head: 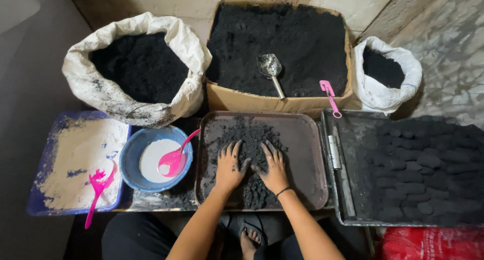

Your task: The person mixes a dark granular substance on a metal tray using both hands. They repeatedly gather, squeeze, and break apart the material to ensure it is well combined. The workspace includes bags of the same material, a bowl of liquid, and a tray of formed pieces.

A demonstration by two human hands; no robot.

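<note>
A person presses both bare hands into a heap of black powder (250, 139) on a brown tray (302, 139) at the centre of the frame. The left hand (229, 165) and the right hand (274, 168) lie flat and side by side on the dark heap, fingers spread and unclenched, grasping nothing, palms down and dusted black.

Behind the tray, at top centre, a cardboard box (272, 104) is filled with the same dark powder, a metal scoop (270, 69) resting in it and a pink tool (329, 95) lying at its right edge. A large white sack (103, 91) of black material stands at upper left, a smaller white sack (375, 93) at upper right.

Left of the tray, a blue bowl (132, 156) holds white liquid and a pink spoon (175, 156); further left, a blue tray (43, 187) carries pale powder and a pink fork (97, 187). At right, a dark metal tray (353, 139) holds rows of black pressed lumps (428, 171).
</note>
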